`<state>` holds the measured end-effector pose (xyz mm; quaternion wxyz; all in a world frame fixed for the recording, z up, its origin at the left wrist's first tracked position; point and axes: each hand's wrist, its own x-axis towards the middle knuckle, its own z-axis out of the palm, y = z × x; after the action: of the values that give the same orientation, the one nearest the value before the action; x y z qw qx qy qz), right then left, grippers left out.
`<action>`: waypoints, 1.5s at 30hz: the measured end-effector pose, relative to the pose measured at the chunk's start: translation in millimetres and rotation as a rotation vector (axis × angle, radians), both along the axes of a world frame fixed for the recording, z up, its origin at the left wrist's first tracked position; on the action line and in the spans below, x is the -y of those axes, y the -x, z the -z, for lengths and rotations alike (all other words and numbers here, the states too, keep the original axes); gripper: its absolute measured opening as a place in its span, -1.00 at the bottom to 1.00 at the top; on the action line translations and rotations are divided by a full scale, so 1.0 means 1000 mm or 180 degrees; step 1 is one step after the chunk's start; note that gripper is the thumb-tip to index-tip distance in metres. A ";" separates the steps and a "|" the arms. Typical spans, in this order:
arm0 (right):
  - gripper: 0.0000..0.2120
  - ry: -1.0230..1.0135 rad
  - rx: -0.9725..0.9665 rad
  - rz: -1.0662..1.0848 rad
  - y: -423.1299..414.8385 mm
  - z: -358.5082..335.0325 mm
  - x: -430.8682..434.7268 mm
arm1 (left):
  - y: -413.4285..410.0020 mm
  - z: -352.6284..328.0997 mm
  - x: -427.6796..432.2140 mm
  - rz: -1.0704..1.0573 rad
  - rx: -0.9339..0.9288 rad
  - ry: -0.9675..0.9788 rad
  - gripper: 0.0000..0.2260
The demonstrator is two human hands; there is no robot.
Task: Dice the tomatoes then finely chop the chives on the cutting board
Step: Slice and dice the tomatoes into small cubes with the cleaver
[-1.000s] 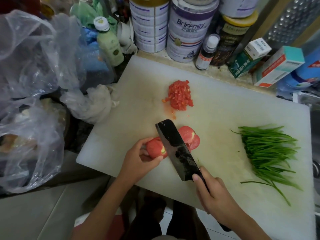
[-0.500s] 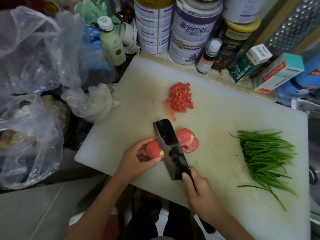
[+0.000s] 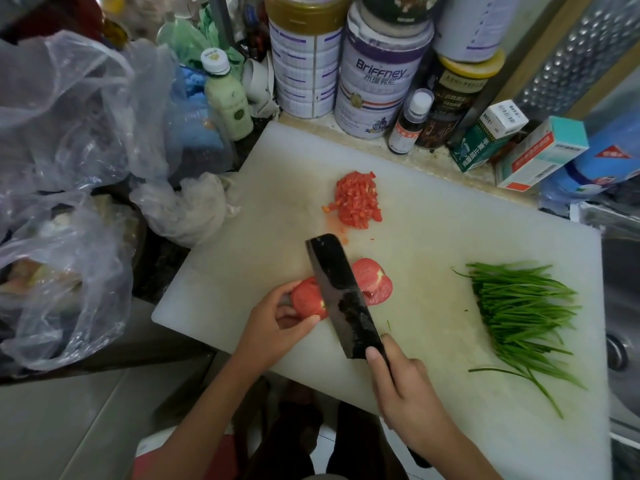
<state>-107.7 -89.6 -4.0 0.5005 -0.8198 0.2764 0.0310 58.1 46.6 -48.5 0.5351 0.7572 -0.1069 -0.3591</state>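
On the white cutting board (image 3: 433, 244) my left hand (image 3: 273, 323) holds a piece of tomato (image 3: 306, 297) near the board's front edge. My right hand (image 3: 401, 382) grips the handle of a dark cleaver (image 3: 341, 292), whose blade stands between that piece and cut tomato slices (image 3: 374, 280) lying to its right. A heap of diced tomato (image 3: 356, 199) sits further back. A bundle of uncut green chives (image 3: 519, 313) lies on the right side of the board.
Tins (image 3: 377, 67), bottles (image 3: 228, 95) and small boxes (image 3: 540, 154) crowd the board's far edge. Clear plastic bags (image 3: 65, 188) pile up on the left, one (image 3: 194, 206) touching the board's left edge. A metal sink (image 3: 623, 306) borders the right side.
The cleaver has shifted slightly left along the tomato, and the slices to its right now lie flatter. My left hand keeps its hold on the remaining piece.
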 end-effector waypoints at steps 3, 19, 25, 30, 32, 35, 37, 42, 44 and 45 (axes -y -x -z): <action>-0.73 0.0759 0.0123 -0.0280 0.001 0.001 -0.004 | 0.006 -0.002 0.004 -0.0219 0.0136 -0.0013 -0.51; -0.85 0.2679 -0.0162 -0.0551 -0.004 0.009 -0.021 | 0.020 -0.002 0.021 -0.0707 0.0545 -0.0169 -0.56; -0.92 0.2756 -0.0279 -0.0407 0.000 0.021 -0.031 | 0.023 0.000 0.024 -0.0754 0.0733 -0.0202 -0.55; -0.87 0.2732 -0.0278 -0.0399 -0.007 0.020 -0.027 | 0.024 0.003 0.027 -0.0836 0.0742 -0.0172 -0.57; -0.89 0.2749 -0.0212 -0.0425 -0.019 0.021 -0.026 | 0.025 0.003 0.028 -0.0839 0.0778 -0.0135 -0.58; -0.92 0.2648 -0.0243 -0.0375 -0.017 0.025 -0.032 | 0.025 0.000 0.028 -0.0833 0.0769 -0.0118 -0.58; -0.93 0.2481 -0.0319 -0.0357 -0.007 0.027 -0.037 | 0.023 0.000 0.028 -0.0865 0.0689 -0.0097 -0.58; -0.90 0.2137 -0.0285 -0.0452 -0.020 0.021 -0.027 | 0.026 -0.002 0.031 -0.0961 0.0644 -0.0008 -0.57; -0.86 0.1737 -0.0162 -0.0362 -0.026 0.012 -0.016 | 0.025 0.000 0.028 -0.0890 0.0615 -0.0001 -0.59; -0.85 0.1556 -0.0113 -0.0286 -0.025 0.006 -0.010 | 0.024 0.002 0.025 -0.0817 0.0592 -0.0014 -0.61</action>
<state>-82.5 -79.5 -9.6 0.2804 -0.9273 0.2478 -0.0002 34.3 21.6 -50.4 0.5627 0.7957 -0.0574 -0.2164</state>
